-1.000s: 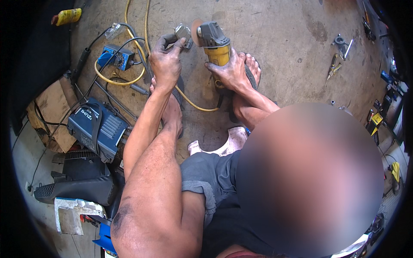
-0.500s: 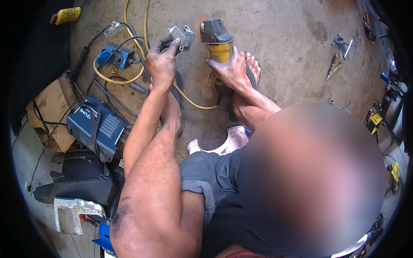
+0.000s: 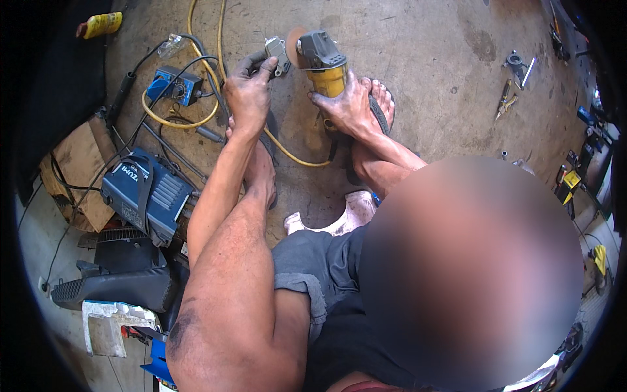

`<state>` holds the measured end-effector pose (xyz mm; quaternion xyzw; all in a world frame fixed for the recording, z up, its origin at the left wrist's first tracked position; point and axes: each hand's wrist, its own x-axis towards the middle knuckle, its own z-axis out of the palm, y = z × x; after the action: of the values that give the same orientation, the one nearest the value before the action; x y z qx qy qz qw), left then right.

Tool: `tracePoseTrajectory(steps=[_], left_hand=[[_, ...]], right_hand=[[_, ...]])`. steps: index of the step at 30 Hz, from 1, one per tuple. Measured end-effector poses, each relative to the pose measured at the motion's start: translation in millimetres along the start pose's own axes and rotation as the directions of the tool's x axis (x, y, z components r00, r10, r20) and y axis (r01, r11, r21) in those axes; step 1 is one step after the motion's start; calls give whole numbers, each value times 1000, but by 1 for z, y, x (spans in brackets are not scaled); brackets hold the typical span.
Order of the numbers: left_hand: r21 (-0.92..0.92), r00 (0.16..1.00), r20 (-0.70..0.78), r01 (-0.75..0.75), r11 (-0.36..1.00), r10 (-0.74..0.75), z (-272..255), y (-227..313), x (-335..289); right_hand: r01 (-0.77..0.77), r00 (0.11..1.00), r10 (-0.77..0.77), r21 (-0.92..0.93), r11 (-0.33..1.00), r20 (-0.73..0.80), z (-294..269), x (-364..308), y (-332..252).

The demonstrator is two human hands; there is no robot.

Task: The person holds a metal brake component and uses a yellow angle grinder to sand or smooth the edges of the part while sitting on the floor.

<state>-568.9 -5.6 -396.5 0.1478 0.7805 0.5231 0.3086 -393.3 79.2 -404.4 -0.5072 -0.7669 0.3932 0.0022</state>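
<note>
Between the thumb and fingers of my left hand [image 3: 249,88] is a small grey metal bracket [image 3: 279,57], held up in front of me. My right hand [image 3: 345,106] wraps round the yellow body of an angle grinder [image 3: 328,80], its dark gear head pointing away from me. The reddish-brown disc [image 3: 296,48] of the grinder faces left, right beside the bracket; whether they touch I cannot make out. A yellow cord [image 3: 294,157] runs across the floor near the grinder's tail.
On the left are a blue control box [image 3: 186,86], cables and a blue welding machine [image 3: 145,196]. A yellow bottle [image 3: 102,25] lies at the far left. Pliers [image 3: 506,101] lie on the floor at right, and a pale curved panel [image 3: 336,219] sits between my legs.
The grinder has shifted slightly left, so its disc is now close against the bracket. The bracket has turned a little in my left hand.
</note>
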Motion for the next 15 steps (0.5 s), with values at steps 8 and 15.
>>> tracePoseTrajectory(steps=[8, 15], left_hand=[[-19, 1000, -19, 18, 1000, -18, -1, -2, 2], [-38, 1000, 19, 7, 999, -6, -1, -2, 2]], right_hand=[[-27, 999, 27, 12, 1000, 20, 0, 0, -3], [-17, 1000, 17, 2, 1000, -3, 0, 0, -4]])
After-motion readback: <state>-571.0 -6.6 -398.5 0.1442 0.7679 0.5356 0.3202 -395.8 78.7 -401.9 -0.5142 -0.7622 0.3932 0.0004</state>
